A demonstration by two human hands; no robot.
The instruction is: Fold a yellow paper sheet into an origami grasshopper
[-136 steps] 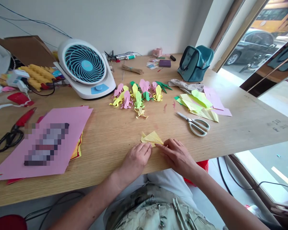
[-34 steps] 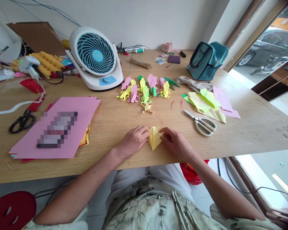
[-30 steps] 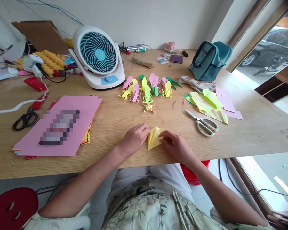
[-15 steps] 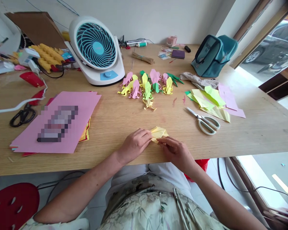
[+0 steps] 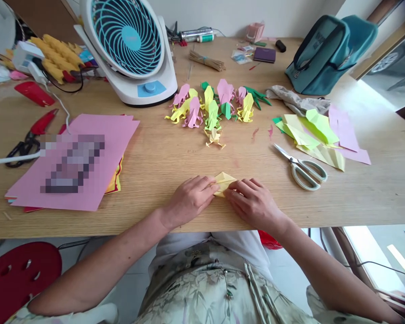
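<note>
A piece of folded yellow paper [image 5: 223,180] lies at the table's front, between my two hands. My left hand [image 5: 194,195] has its fingers closed on the paper's left side. From the other side, my right hand [image 5: 251,202] presses bent fingers on the right edge; its thumb is mostly hidden. Beyond the paper sits a pale yellow origami frog [image 5: 215,136], in front of a cluster of pink, yellow and green origami figures [image 5: 212,112]. White-handled scissors [image 5: 303,170] rest to the right of my right hand.
Pink paper sheets [image 5: 84,180] are stacked at left, a blurred-out object on top. A white fan [image 5: 145,90] stands behind them. Loose coloured paper [image 5: 319,132], a grey cloth [image 5: 295,100] and a teal bag [image 5: 324,58] are at right. Black-and-red shears [image 5: 29,141] lie far left.
The view has shifted down and closer to the table. My right hand has turned palm-down, its fingers now lying along the paper's right edge; the left still holds the other side.
</note>
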